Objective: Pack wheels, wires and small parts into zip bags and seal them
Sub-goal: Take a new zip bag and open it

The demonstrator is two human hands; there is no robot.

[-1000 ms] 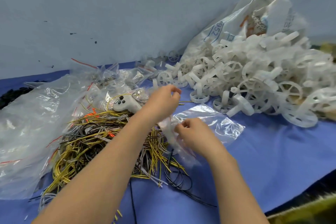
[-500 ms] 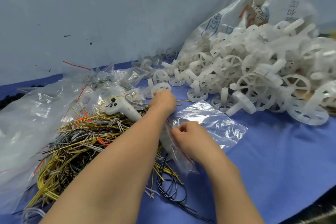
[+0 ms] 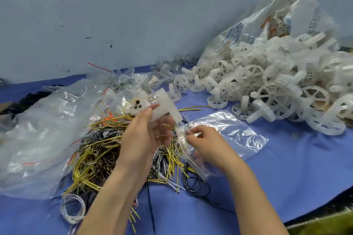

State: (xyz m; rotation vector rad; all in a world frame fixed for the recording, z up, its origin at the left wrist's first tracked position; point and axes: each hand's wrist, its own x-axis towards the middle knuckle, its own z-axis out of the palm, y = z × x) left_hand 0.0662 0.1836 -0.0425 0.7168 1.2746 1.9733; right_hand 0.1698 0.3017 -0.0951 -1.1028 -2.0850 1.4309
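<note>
My left hand (image 3: 142, 135) holds a white plastic wheel part (image 3: 166, 108) raised above the pile of yellow, black and white wires (image 3: 107, 150). A white piece with small dark buttons (image 3: 138, 107) lies just behind it. My right hand (image 3: 202, 142) pinches the mouth of a small clear zip bag (image 3: 188, 153) that hangs beside the left hand. Another clear zip bag (image 3: 231, 131) lies flat on the blue table (image 3: 286, 168) to the right. A big heap of white plastic wheels (image 3: 267, 86) fills the far right.
Large clear plastic bags (image 3: 44, 129) lie crumpled at the left, with several small zip bags (image 3: 131, 80) behind the wires. A white printed sack (image 3: 267, 21) leans on the grey wall behind the wheels. The table's front edge runs along the lower right.
My left hand has come back from the wheel heap with a white wheel part and lifted it toward the small bag. My right hand has raised the bag's mouth slightly.
</note>
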